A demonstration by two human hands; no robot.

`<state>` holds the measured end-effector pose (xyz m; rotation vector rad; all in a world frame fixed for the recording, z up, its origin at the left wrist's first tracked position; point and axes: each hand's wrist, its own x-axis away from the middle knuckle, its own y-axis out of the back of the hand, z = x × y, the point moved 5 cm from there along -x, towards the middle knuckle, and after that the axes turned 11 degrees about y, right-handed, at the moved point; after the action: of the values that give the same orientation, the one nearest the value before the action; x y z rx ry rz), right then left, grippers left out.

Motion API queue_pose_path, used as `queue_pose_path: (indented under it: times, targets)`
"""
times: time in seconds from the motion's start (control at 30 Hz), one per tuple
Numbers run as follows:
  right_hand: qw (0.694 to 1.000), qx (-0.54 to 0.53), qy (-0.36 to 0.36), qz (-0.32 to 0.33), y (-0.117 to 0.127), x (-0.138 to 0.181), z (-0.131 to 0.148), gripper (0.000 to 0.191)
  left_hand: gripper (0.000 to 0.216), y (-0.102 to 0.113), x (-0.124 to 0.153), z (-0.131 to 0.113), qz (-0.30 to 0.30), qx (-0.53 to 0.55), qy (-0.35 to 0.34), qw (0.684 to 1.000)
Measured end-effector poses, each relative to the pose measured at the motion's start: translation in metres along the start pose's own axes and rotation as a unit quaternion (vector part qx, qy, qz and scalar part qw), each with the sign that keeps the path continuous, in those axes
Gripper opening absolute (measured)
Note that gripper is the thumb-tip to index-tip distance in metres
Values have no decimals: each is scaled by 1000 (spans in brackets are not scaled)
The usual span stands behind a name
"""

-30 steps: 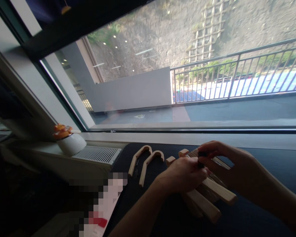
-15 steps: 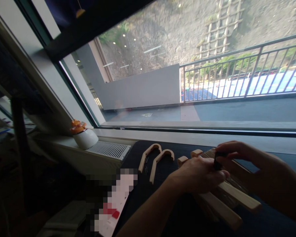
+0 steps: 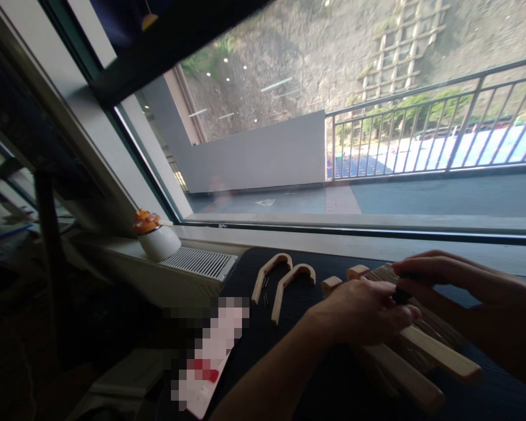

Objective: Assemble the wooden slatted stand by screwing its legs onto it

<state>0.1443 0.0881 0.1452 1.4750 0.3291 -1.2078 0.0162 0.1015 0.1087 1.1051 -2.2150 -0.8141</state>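
Both hands meet over the right part of a dark table. My left hand (image 3: pixel 363 310) is closed, its fingertips pinching a small black piece (image 3: pixel 401 295) whose kind I cannot make out. Around the same spot my right hand (image 3: pixel 442 278) is also closed, thumb and fingers against that black piece. Below them lie pale wooden bars (image 3: pixel 442 354) and a clear plastic wrapping (image 3: pixel 436 324), partly hidden by the hands. Rounded wooden ends (image 3: pixel 332 285) show behind my left hand. Left of it lie two hook-shaped wooden pieces (image 3: pixel 269 272) (image 3: pixel 289 286) with a few thin dark screws (image 3: pixel 266 299).
A pixelated white and red item (image 3: pixel 213 362) rests at the table's left edge. Beyond the table runs a window sill (image 3: pixel 333 242) under a large window. On the ledge at left stand a white and orange object (image 3: pixel 158 237) and a vent grille (image 3: pixel 199 262).
The whole view has shifted slightly, so things sit a little further right. My right hand has tilted with its fingers lower around the black piece; both hands stay together.
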Motion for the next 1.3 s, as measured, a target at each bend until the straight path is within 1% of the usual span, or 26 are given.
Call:
queue_pose_path:
  times: [0.17,0.37,0.5,0.67,0.8,0.97,1.07,1.13,1.17,1.3]
  targets:
    - [999,22,24,22,3,6,-1,20,40,-1,-1,1,-7,6,-18,1000]
    - [1000,5,26,-4,4,-10,12,14,41,-2,-2,4,-10,5,-18,1000]
    - [1000,-6,11,-12,2,-8,9,12,41,-2,-1,4,-14,6,-8,1000]
    - [1000,5,11,24,2,2,3,19,39,-1,0,4,-11,12,-6,1000]
    - [1000,10,-12,6,3,-3,4,16,39,-1,0,3,-7,11,-5,1000]
    - [997,31,-74,7,-1,2,-8,30,42,-1,0,4,2,5,7,1000]
    - [998,36,-59,-9,1,7,-10,27,41,-1,-1,3,-3,9,-2,1000]
    - [999,23,-37,-6,3,5,-6,22,39,-1,-1,3,-6,10,-11,1000]
    - [999,8,-31,6,3,3,-3,20,38,-1,-1,2,-7,8,-13,1000]
    - [996,-62,-52,48,1,-5,4,17,36,-2,-1,2,-18,1,-6,1000]
